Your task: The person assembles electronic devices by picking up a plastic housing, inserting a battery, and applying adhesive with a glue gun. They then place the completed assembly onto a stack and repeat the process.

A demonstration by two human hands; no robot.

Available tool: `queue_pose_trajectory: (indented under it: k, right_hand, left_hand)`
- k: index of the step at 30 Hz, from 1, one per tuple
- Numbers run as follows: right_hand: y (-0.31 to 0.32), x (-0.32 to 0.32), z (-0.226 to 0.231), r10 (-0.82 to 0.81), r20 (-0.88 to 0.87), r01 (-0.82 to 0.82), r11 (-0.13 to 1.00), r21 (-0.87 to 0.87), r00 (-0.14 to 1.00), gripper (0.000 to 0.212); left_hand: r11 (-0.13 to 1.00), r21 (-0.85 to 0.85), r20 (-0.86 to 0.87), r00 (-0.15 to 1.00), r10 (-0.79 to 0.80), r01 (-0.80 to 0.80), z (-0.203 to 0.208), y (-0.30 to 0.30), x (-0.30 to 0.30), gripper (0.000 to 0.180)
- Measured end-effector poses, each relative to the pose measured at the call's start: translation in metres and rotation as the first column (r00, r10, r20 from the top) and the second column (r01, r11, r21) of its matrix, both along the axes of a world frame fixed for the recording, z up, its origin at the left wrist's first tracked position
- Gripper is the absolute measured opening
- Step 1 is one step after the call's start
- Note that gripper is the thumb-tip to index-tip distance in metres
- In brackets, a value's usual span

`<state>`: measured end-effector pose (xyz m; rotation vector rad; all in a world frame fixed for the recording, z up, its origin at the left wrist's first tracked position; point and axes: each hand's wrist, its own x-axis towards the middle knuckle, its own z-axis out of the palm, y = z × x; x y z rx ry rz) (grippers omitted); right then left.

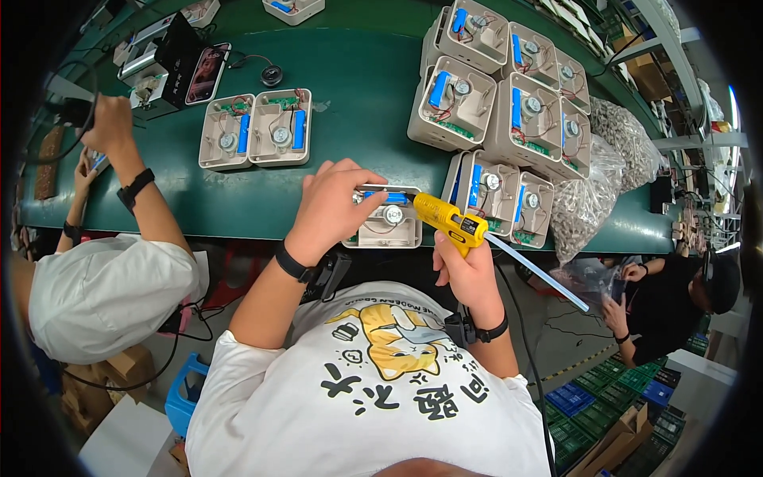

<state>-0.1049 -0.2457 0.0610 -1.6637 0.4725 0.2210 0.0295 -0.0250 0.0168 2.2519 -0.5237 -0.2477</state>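
Close to the table's front edge lies an open beige plastic housing with a round silver speaker and a blue cylindrical battery inside. Over its left side reaches my left hand, the thumb and fingers bent at the battery and the housing's rim, partly covering both. A yellow hot glue gun is gripped in my right hand, its nozzle pointing left at the battery's right end. From the gun's back a long translucent glue stick sticks out to the lower right.
Two similar housings sit side by side farther left. Stacks of filled housings stand at the right, beside clear bags of small parts. At far left, a co-worker's arm reaches over the green table. Another person handles a bag at right.
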Motion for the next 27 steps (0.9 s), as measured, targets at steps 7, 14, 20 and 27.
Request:
queue_pose_trajectory:
  k: [7,14,20,27]
  right_hand:
    - [-0.005,-0.003,-0.007,-0.001,-0.006,0.001,1.0,0.008,1.0,0.027]
    - [-0.004,-0.008,-0.007,-0.02,0.037,0.018,0.999,0.043,0.999,0.035]
    - [-0.006,-0.009,-0.01,-0.011,0.033,0.009,0.999,0.048,0.999,0.036]
    - [-0.007,-0.01,-0.013,-0.01,0.02,0.009,0.999,0.035,1.0,0.031]
  left_hand:
    - [0.991,-0.085,0.013,0.995,-0.1,0.101,-0.014,-0.002,0.006,0.026]
    - [0.997,0.007,-0.083,0.993,-0.081,0.082,-0.004,-0.009,0.009,0.029]
    - [0.981,0.107,-0.181,0.973,-0.142,0.163,0.005,-0.017,0.027,0.024]
    - [0.98,0.076,-0.163,0.972,-0.17,0.184,0.001,-0.015,0.026,0.024]
